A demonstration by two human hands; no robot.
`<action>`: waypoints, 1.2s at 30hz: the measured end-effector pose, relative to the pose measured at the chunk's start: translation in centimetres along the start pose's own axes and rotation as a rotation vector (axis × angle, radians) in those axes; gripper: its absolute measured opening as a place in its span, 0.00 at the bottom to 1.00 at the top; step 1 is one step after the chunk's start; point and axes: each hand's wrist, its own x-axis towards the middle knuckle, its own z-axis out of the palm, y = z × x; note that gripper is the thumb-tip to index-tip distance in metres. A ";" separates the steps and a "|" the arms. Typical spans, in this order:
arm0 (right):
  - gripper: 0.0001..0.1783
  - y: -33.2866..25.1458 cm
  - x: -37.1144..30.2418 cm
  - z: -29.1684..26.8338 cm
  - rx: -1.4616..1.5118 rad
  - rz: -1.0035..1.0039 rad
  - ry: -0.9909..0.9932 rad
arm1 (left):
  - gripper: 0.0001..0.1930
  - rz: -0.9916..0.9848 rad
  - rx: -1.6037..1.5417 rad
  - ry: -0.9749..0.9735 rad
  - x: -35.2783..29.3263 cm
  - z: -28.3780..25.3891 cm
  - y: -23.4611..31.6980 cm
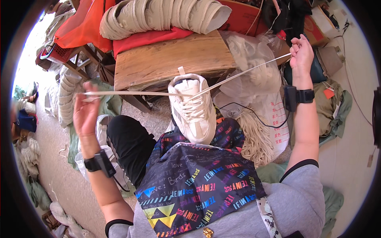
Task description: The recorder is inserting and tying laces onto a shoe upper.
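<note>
A cream sneaker [194, 111] rests on my lap, its toe toward me and its heel by the bench edge. Laces criss-cross its tongue, and two long shoelace ends run from the top eyelets. My left hand [86, 113], its fingertips smeared by motion, is closed on one shoelace end [135, 93] drawn out taut to the left. Raised far to the right, my right hand [301, 55] pinches the other end [246, 72], which slants up tightly. Both hands are well apart from the shoe itself.
A wooden bench [170, 59] stands just beyond the shoe, with a row of nested cream shoe uppers [166, 18] on red cloth. Right of my knees lies a bundle of cream laces [256, 137] on plastic sacking. More stacked uppers [68, 97] sit on the floor at left.
</note>
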 end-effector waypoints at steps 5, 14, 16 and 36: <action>0.27 1.3 -4.0 2.8 -0.263 0.061 -0.246 | 0.10 0.110 0.121 -0.060 -0.8 -3.6 4.4; 0.08 7.4 -17.5 6.7 -0.431 0.352 -0.934 | 0.23 0.101 1.136 0.094 -1.1 -1.3 -10.9; 0.08 7.2 -19.0 7.1 -0.522 0.310 -0.988 | 0.21 0.021 1.178 0.045 -1.6 -0.6 -14.1; 0.06 4.0 -20.0 10.1 -1.159 -0.419 -1.237 | 0.10 -0.157 1.508 -0.105 -2.7 -1.2 -20.1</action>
